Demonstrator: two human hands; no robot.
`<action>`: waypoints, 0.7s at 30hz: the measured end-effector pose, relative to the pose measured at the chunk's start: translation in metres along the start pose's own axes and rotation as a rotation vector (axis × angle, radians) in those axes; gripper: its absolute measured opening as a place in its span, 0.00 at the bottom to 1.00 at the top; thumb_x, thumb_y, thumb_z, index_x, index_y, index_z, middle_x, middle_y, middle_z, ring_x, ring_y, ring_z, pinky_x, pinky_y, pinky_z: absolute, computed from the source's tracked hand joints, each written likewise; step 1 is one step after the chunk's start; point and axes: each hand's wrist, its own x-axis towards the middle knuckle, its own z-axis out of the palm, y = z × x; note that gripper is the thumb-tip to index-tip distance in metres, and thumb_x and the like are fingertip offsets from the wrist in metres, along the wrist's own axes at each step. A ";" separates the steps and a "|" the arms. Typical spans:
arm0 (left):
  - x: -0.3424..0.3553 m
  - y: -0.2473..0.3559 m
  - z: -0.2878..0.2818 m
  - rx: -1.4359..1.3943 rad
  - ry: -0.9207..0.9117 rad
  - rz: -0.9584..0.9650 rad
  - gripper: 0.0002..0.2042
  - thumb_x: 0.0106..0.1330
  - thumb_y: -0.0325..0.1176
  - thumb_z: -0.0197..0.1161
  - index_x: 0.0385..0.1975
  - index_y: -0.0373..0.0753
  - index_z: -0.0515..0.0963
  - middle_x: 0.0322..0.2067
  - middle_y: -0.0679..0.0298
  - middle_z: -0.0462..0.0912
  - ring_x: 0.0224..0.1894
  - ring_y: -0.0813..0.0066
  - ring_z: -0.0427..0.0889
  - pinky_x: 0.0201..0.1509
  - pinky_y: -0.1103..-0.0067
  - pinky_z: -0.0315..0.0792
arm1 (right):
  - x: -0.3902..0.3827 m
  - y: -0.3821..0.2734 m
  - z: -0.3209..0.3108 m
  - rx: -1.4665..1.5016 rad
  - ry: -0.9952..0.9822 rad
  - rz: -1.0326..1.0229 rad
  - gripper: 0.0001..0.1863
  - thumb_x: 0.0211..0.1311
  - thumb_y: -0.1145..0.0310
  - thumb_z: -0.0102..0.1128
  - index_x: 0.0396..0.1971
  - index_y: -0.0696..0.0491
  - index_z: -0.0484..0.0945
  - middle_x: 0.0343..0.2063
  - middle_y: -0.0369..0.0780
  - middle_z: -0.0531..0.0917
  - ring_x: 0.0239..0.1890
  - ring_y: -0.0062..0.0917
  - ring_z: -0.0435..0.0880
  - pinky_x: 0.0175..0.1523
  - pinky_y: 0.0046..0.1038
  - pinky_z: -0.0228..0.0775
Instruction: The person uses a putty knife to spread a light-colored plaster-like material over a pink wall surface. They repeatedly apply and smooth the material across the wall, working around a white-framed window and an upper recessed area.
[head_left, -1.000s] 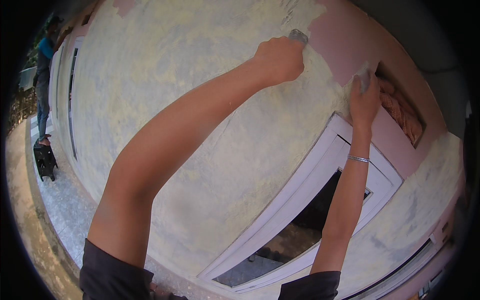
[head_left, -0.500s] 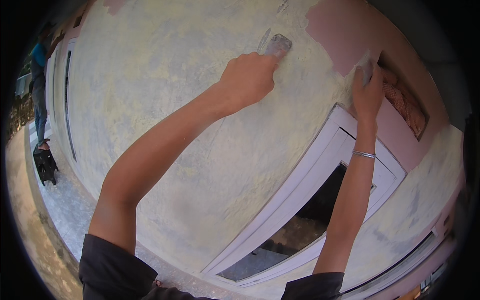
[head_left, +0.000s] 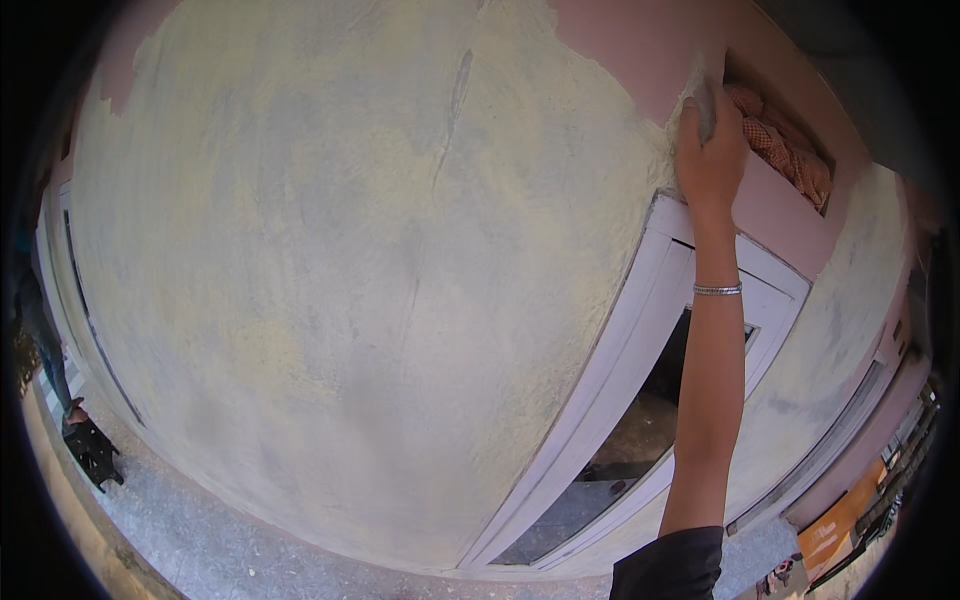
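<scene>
My right hand (head_left: pixel 712 160) is raised at the upper right, its fingers closed round a flat grey putty scraper (head_left: pixel 706 108). Most of the scraper is hidden by the hand, and its edge looks blurred. Behind it is the wall (head_left: pixel 350 250), coated in patchy pale yellow and grey putty, where the coat meets bare pink paint (head_left: pixel 640 60). A darker streak (head_left: pixel 455 110) runs down the putty left of the hand. My left hand is out of the picture.
Below my right hand stands a white-framed window (head_left: pixel 610 380) with dark glass. A recess above it holds bunched orange-brown checked cloth (head_left: pixel 785 155). At the far left another person's leg (head_left: pixel 48 345) rests on a black stool (head_left: pixel 92 455) on the grey floor (head_left: pixel 230 530).
My left hand, which held a putty knife against the wall, has gone out of view. The view has shifted; my right hand keeps its scraper near the recess.
</scene>
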 end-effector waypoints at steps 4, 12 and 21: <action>-0.011 -0.030 0.012 -0.273 -0.054 -0.090 0.28 0.65 0.28 0.62 0.68 0.39 0.74 0.29 0.57 0.79 0.26 0.63 0.78 0.29 0.63 0.73 | -0.004 0.003 0.004 0.074 0.017 0.001 0.25 0.72 0.58 0.60 0.62 0.59 0.80 0.56 0.53 0.85 0.59 0.48 0.84 0.65 0.41 0.74; -0.011 0.163 -0.008 -0.858 0.135 0.493 0.35 0.60 0.19 0.62 0.73 0.35 0.68 0.15 0.63 0.72 0.11 0.73 0.73 0.12 0.70 0.65 | -0.004 -0.003 -0.001 0.065 -0.058 -0.002 0.31 0.74 0.55 0.58 0.67 0.61 0.75 0.62 0.57 0.80 0.66 0.49 0.77 0.72 0.42 0.66; -0.293 0.348 -0.028 -0.698 -0.193 1.437 0.34 0.75 0.25 0.59 0.80 0.45 0.57 0.24 0.66 0.77 0.17 0.81 0.73 0.18 0.79 0.68 | -0.236 -0.195 -0.191 0.921 -0.723 0.369 0.27 0.69 0.73 0.65 0.66 0.61 0.75 0.48 0.50 0.89 0.54 0.38 0.87 0.66 0.39 0.72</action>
